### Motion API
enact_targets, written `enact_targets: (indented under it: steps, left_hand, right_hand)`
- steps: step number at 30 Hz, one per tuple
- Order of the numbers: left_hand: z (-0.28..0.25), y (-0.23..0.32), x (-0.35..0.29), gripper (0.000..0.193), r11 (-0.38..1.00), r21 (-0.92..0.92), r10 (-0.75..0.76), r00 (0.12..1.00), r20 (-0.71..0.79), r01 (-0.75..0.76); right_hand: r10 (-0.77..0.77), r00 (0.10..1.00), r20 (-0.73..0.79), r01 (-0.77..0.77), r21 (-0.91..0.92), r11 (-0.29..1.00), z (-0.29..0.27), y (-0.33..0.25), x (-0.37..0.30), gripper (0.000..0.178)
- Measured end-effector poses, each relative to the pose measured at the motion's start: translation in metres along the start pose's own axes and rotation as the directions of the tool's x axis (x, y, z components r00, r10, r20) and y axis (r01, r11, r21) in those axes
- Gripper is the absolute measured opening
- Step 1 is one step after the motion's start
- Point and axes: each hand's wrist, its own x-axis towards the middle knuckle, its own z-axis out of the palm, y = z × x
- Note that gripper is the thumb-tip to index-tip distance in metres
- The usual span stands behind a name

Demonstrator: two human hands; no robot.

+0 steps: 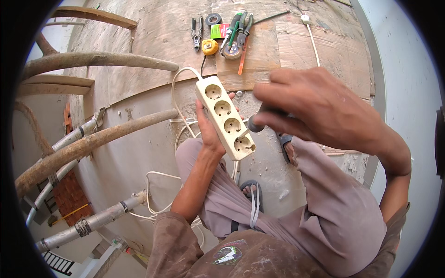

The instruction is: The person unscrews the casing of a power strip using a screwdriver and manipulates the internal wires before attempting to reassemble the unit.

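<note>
A cream power strip point(228, 121) with a row of several round sockets lies tilted across my left hand point(208, 129). The fingers of that hand wrap around it from underneath, and the thumb presses on its left edge. Above the strip's near end, my right hand point(306, 104) is closed around what looks like a dark-handled screwdriver point(256, 123). Its short pale shaft reaches down to the strip's face, beside the two nearest sockets. My fingers hide most of the handle. A white cable point(175, 85) leaves the strip's far end and loops down to the left.
On cardboard point(264, 65) ahead lie a tape measure point(210, 47), wire strippers point(197, 34), black tape point(213, 19) and pliers point(245, 30). Curved wooden poles point(111, 134) and a metal pipe point(92, 222) stand at the left. A white plug point(305, 19) lies far right, near the wall point(403, 69).
</note>
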Motion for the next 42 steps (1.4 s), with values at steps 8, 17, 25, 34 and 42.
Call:
enact_targets:
  steps: [8, 17, 25, 34, 42]
  left_hand:
    - [0.005, 0.001, 0.0, 0.091, 0.999, 0.045, 0.021, 1.0, -0.021, -0.02]
    - [-0.006, 0.002, 0.004, 0.082, 0.988, -0.093, 0.131, 0.987, 0.089, -0.122]
    - [0.007, -0.019, 0.014, 0.078, 0.946, -0.002, 0.322, 0.945, -0.057, -0.323]
    - [-0.004, -0.004, 0.016, 0.09, 0.947, -0.017, 0.321, 0.946, -0.033, -0.322]
    - [0.002, -0.003, 0.005, 0.091, 0.955, -0.036, 0.293, 0.954, -0.061, -0.295]
  right_hand:
    - [0.058, 0.989, -0.139, -0.05, 0.063, 0.997, 0.005, 0.008, 0.002, 0.035]
    - [0.412, 0.829, -0.377, 0.124, 0.843, 0.523, -0.028, 0.033, -0.009, 0.018]
    - [0.282, 0.959, 0.036, -0.284, 0.117, 0.952, 0.094, 0.03, 0.022, 0.068]
    - [0.513, 0.847, -0.14, -0.474, 0.236, 0.848, 0.032, 0.026, 0.009, 0.054]
    - [0.681, 0.711, -0.175, -0.674, 0.105, 0.731, 0.05, 0.094, -0.006, 0.053]
